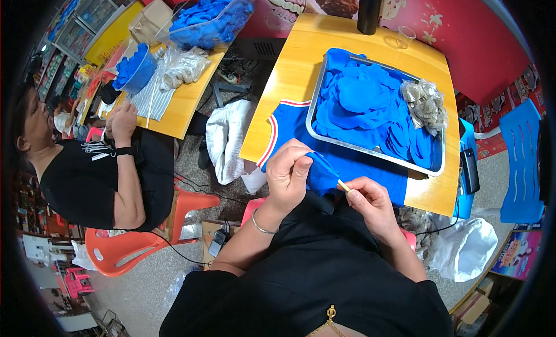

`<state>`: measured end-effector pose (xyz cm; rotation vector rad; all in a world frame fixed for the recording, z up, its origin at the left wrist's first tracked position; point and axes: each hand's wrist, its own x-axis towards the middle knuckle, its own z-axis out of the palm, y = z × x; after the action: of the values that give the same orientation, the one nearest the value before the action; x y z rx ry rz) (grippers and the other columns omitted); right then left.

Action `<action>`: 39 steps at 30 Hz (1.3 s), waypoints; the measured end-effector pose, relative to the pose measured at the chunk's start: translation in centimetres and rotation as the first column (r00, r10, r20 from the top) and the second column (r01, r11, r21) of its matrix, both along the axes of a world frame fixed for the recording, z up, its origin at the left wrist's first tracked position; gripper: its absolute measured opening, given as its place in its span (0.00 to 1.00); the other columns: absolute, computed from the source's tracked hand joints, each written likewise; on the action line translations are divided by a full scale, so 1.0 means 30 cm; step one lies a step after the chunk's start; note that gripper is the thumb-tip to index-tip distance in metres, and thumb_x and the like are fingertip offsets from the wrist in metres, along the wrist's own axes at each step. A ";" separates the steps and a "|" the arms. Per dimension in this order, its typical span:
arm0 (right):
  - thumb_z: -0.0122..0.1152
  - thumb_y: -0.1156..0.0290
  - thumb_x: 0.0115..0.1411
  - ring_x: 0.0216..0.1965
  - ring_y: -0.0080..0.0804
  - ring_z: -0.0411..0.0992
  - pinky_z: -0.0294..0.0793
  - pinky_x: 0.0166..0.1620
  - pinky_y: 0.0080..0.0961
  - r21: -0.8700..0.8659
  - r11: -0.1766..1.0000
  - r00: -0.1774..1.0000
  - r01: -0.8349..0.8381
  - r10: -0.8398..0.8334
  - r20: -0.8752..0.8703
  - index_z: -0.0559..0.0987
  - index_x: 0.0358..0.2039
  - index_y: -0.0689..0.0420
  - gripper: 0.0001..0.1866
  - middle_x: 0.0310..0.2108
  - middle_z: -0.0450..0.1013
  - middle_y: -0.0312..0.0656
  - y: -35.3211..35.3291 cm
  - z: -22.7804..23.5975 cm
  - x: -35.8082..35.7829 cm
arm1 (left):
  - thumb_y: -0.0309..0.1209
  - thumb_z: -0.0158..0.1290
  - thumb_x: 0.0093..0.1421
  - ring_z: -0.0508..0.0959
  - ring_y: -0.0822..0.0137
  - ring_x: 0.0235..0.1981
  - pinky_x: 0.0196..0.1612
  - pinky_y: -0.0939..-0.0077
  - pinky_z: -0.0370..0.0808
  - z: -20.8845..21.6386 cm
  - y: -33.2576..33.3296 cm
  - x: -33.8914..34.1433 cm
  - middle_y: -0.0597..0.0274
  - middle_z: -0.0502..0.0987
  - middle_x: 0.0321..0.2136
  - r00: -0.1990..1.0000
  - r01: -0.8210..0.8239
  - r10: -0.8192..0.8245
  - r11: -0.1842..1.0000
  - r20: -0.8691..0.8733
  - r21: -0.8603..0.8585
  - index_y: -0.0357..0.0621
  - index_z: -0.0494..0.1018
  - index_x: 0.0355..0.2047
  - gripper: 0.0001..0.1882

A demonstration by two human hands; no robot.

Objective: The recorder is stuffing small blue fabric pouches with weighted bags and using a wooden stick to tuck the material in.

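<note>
In front of my chest my left hand [288,178] pinches a small piece of blue fabric [322,174] between thumb and fingers. My right hand [372,202] grips a thin pale stick [344,186], whose far end meets the fabric's lower edge. Whether the stick goes inside the fabric I cannot tell. Just beyond both hands stands a metal tray [370,155] heaped with flat, rounded blue fabric pieces [365,98]. A crumpled clear bag of small greyish items [425,105] rests at the tray's right side. Under the tray lies a blue garment with red-and-white trim [288,128].
A black bottle [369,13] and a clear cup [405,36] stand at the back of my yellow table [295,59]. To the left a person in black [98,180] sits by another table holding a clear bin [211,21] and blue basin [143,73]. A blue chair [519,160] is at right.
</note>
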<state>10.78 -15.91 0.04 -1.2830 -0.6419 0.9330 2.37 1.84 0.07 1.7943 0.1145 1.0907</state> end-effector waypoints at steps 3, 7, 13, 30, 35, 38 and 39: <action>0.52 0.68 0.60 0.26 0.14 0.61 0.60 0.29 0.12 0.040 0.999 0.988 -0.037 0.042 -0.151 0.75 0.39 0.61 0.11 0.25 0.67 0.31 -0.002 -0.006 -0.007 | 0.41 0.44 0.63 0.70 0.70 0.23 0.27 0.80 0.66 -0.005 -0.004 0.010 0.56 0.72 0.23 0.994 0.047 -0.044 0.999 0.097 -0.024 0.36 0.66 0.27 0.18; 0.52 0.66 0.61 0.23 0.12 0.57 0.55 0.26 0.10 0.065 0.996 0.946 -0.063 0.081 -0.314 0.75 0.40 0.60 0.12 0.24 0.65 0.29 -0.005 -0.011 -0.018 | 0.41 0.43 0.63 0.71 0.68 0.24 0.27 0.79 0.67 0.000 -0.013 0.008 0.55 0.72 0.22 0.994 0.073 -0.063 0.990 0.088 -0.124 0.36 0.65 0.28 0.18; 0.54 0.68 0.59 0.22 0.14 0.58 0.54 0.24 0.10 0.077 0.997 0.993 0.019 -0.010 -0.116 0.75 0.36 0.61 0.10 0.24 0.67 0.33 0.002 -0.028 -0.016 | 0.34 0.48 0.61 0.73 0.66 0.27 0.30 0.78 0.68 -0.009 -0.018 0.018 0.55 0.74 0.25 0.956 0.229 -0.174 0.946 0.236 -0.230 0.34 0.69 0.26 0.14; 0.57 0.65 0.57 0.21 0.15 0.59 0.53 0.22 0.12 0.130 0.991 0.963 -0.038 0.071 -0.261 0.74 0.35 0.59 0.10 0.26 0.69 0.36 0.001 -0.052 -0.022 | 0.27 0.58 0.51 0.71 0.69 0.19 0.26 0.78 0.68 0.014 0.008 0.001 0.57 0.74 0.19 0.928 0.328 -0.278 0.925 0.247 -0.190 0.33 0.75 0.26 0.08; 0.56 0.67 0.58 0.21 0.15 0.59 0.53 0.22 0.12 0.135 0.991 0.965 -0.024 0.058 -0.256 0.73 0.35 0.59 0.09 0.26 0.68 0.34 0.002 -0.059 -0.033 | 0.27 0.58 0.52 0.71 0.69 0.20 0.28 0.77 0.70 -0.014 -0.001 0.003 0.57 0.74 0.19 0.917 0.355 -0.275 0.893 0.289 -0.276 0.34 0.74 0.25 0.07; 0.56 0.68 0.58 0.21 0.15 0.59 0.54 0.23 0.11 0.142 0.987 0.997 0.074 -0.072 -0.020 0.73 0.35 0.58 0.08 0.27 0.69 0.34 0.015 -0.085 -0.043 | 0.27 0.57 0.52 0.70 0.69 0.20 0.29 0.76 0.70 -0.018 -0.007 0.004 0.57 0.74 0.19 0.920 0.354 -0.271 0.885 0.284 -0.303 0.34 0.74 0.24 0.07; 0.56 0.68 0.58 0.21 0.15 0.59 0.54 0.23 0.11 0.142 0.987 0.997 0.075 -0.073 -0.019 0.73 0.35 0.58 0.08 0.27 0.69 0.34 0.020 -0.079 -0.044 | 0.27 0.57 0.52 0.70 0.70 0.20 0.29 0.76 0.70 -0.018 -0.008 0.006 0.57 0.73 0.19 0.923 0.349 -0.266 0.885 0.278 -0.310 0.34 0.73 0.24 0.07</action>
<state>9.45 -15.30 -2.33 -1.1637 -0.6348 0.8200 2.54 1.60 -0.47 1.2993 -0.1085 0.9650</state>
